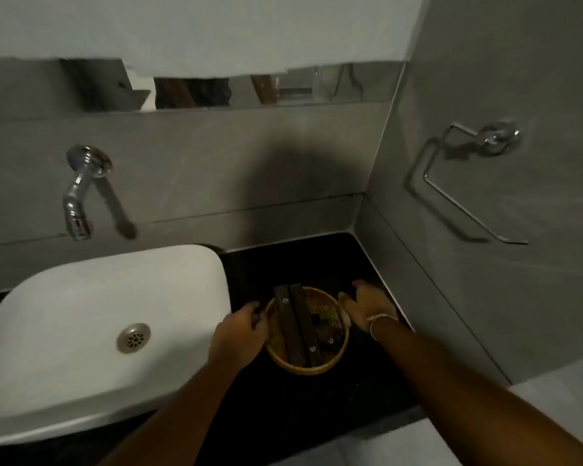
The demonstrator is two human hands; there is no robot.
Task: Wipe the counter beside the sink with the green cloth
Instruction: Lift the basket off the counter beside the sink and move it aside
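A round woven basket point(335, 359) stands on the black counter point(303, 260) to the right of the white sink point(81, 307). Dark wooden strips point(298, 326) lie across the basket, with something small and dark green beneath them. My left hand point(238, 338) grips the basket's left rim. My right hand point(367, 309) rests at the right rim with fingers spread; I cannot tell whether it grips the rim. No green cloth is clearly visible.
A chrome tap point(78, 193) juts from the tiled wall above the sink. A chrome towel ring point(465, 186) hangs on the right wall, which closes off the counter's right side. A mirror strip point(249, 89) runs along the back wall.
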